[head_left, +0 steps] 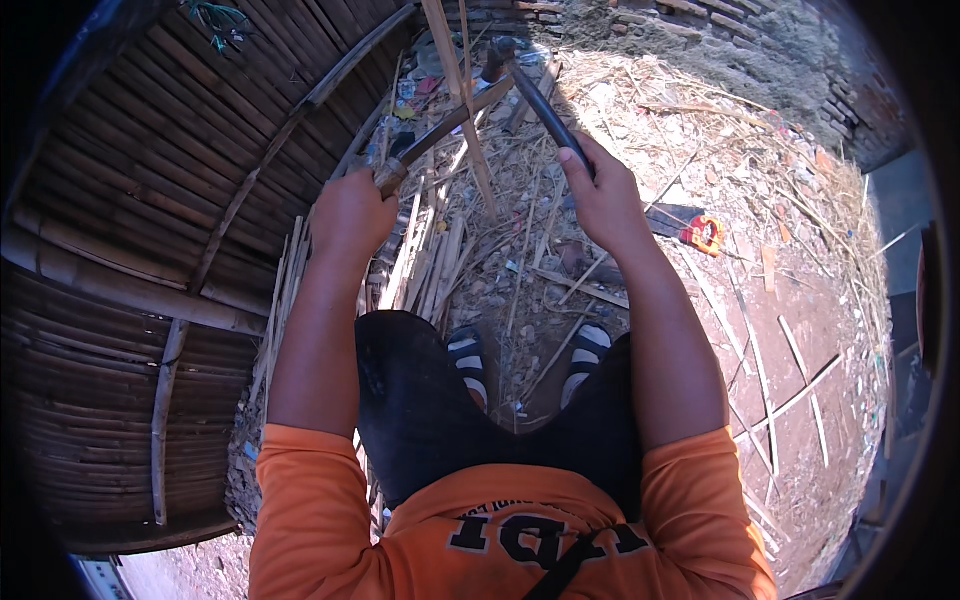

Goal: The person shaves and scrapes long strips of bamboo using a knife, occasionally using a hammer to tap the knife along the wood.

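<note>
My left hand is closed round the wooden handle of a machete, whose dark blade slants up to the right. The blade crosses a split bamboo pole that stands nearly upright beyond my knees; whether it has cut into the pole I cannot tell. Wrapped round a dark handle, my right hand grips a hammer. The hammer's head is at the far end, close to the tip of the blade; contact between them is unclear.
A handsaw with a red and yellow handle lies right of my right forearm. Split bamboo strips are heaped on the left, by a bamboo-slat wall. Crossed thin strips lie at right. A brick wall stands behind the littered ground.
</note>
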`<state>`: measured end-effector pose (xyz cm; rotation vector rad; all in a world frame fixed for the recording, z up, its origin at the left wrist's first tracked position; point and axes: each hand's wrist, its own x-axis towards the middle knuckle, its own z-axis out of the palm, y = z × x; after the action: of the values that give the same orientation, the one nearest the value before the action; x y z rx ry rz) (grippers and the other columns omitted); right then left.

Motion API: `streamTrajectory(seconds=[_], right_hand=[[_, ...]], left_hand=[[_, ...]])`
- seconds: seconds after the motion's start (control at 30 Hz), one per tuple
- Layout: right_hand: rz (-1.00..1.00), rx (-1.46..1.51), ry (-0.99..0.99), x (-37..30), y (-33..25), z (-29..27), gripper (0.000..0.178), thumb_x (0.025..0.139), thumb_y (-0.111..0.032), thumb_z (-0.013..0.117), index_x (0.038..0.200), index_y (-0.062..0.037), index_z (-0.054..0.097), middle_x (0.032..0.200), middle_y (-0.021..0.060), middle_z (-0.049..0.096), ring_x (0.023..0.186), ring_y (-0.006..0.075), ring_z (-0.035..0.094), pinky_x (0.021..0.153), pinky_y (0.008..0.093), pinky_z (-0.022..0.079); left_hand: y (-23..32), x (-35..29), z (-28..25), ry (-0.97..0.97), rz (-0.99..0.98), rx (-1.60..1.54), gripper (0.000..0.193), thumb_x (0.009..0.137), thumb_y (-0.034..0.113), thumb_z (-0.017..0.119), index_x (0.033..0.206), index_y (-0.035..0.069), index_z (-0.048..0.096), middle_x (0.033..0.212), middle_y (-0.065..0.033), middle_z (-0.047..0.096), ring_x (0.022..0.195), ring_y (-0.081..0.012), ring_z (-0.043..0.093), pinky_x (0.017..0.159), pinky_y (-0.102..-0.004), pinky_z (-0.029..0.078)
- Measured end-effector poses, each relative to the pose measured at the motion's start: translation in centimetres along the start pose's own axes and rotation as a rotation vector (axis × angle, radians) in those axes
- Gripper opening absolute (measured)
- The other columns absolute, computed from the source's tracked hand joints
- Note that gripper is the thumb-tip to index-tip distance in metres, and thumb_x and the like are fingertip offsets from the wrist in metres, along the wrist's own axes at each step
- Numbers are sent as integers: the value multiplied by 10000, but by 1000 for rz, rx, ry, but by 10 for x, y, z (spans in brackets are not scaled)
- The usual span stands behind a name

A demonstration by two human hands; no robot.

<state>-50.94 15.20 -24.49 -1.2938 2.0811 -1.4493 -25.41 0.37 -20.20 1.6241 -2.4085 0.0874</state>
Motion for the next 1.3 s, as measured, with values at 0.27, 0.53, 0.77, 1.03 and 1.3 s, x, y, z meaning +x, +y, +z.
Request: streamTrajectory(seconds=[0.27,0.53,0.77,1.03,1.3], right_hand=[[25,-7,17,-2,0,7,489,1029,-403,581,1362,-48,625,784,168,687,714,280,694,691,396,521],[-185,272,204,2,-34,-35,497,1060,-396,578,1379,-17,616,776,-7,592,699,78,527,633,259,417],[31,-60,58,25,16,-11,504,1050,-413,570,1369,-26,622,789,93,645,738,170,615,709,343,487],[-98,117,196,19,-19,2,474,1058,-364,586,1375,-13,619,823,21,631,740,94,558,679,277,451],[-25,181,159,16,-14,27,478,1055,-370,595,1370,-12,626,820,17,636,730,84,559,662,260,453]], left_hand=[[2,8,7,16,26,-4,381,866,391,774,1049,60,728,990,-206,744,960,-393,726,835,-511,578],[8,36,17,-49,56,-49,405,874,416,783,1039,53,715,926,-203,739,904,-400,727,783,-529,576],[18,35,15,-82,23,-102,399,879,362,770,1091,30,704,914,-235,728,912,-424,706,792,-516,544],[6,33,35,-97,12,-117,320,885,333,781,1063,76,712,899,-169,740,882,-378,725,767,-502,572],[-15,38,41,-141,-31,-197,353,885,347,779,1092,69,713,922,-165,745,905,-370,727,775,-502,576]])
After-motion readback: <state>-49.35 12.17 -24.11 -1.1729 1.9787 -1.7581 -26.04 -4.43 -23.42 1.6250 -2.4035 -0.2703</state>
